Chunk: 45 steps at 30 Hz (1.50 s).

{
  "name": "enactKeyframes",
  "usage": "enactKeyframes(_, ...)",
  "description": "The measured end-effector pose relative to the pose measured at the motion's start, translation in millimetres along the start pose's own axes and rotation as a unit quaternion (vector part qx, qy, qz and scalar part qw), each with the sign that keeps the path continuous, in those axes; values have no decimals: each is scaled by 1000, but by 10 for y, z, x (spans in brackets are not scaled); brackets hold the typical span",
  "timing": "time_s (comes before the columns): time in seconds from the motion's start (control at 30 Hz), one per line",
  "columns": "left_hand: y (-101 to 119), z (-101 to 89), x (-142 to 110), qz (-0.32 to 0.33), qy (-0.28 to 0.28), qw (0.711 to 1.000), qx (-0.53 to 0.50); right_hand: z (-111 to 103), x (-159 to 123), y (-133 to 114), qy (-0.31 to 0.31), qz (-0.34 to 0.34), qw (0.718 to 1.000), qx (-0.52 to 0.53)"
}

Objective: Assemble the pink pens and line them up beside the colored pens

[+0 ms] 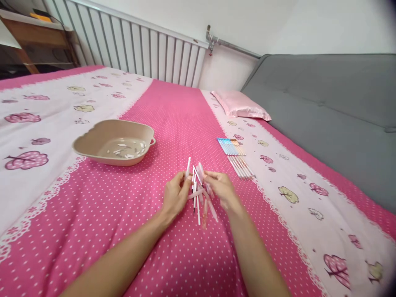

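My left hand (177,193) is closed on a slim white pen part (188,166) that points upward from thumb and fingers. Opposite it, my right hand (221,187) pinches a translucent pale-pink pen part (201,170), smeared by motion. The two hands are apart. Between and below them lies a loose pile of white pen sticks (198,208), some with dark tips, and clear pinkish pen tubes (212,209). Right of my right hand, blue and brown pens (230,147) lie side by side, with a row of whitish pens (241,166) just nearer.
A beige plastic basin (113,160) with small white pieces inside stands at the left on the pink dotted bedspread (173,107). A pink pillow (241,104) lies at the far right, against a grey padded headboard (324,90). Behind the bed are a white radiator (142,45) and a pipe (235,47).
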<state>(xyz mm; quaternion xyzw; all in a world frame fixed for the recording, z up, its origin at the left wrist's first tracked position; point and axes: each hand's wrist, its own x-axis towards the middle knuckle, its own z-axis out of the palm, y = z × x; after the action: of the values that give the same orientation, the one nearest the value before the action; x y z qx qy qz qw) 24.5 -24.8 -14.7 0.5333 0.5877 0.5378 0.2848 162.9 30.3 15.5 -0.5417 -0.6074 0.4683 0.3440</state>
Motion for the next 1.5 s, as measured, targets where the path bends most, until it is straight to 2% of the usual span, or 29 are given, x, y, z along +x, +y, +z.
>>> enactKeyframes(0.03, 1, 5, -4, 3, -12, 1000, -3, -63, -11, -54, -7, 10, 1000, 28)
enactKeyframes(0.13, 2, 23, -17, 18, -42, 999, 5, -236, -85, -240, -46, 48, 967, 244)
enactKeyframes(0.23, -1, 37, -26, 52, -62, 996, 30, -342, -173, -390, -50, 33, 949, 310)
enactKeyframes(0.37, 2, 41, -37, 100, -95, 989, 60, -376, -254, -492, -19, -22, 959, 283)
enactKeyframes(0.47, 13, 40, -49, 116, -110, 984, 77, -367, -289, -528, 13, -70, 968, 239)
enactKeyframes(0.6, 25, 40, -61, 127, -118, 981, 85, -346, -313, -547, 22, -103, 975, 196)
enactKeyframes(0.9, 35, 34, -51, 142, -118, 978, 92, -285, -310, -529, -3, -117, 977, 178)
enactKeyframes(1.5, 44, 35, -57, 130, -116, 981, 89, -262, -281, -467, -47, -109, 985, 126)
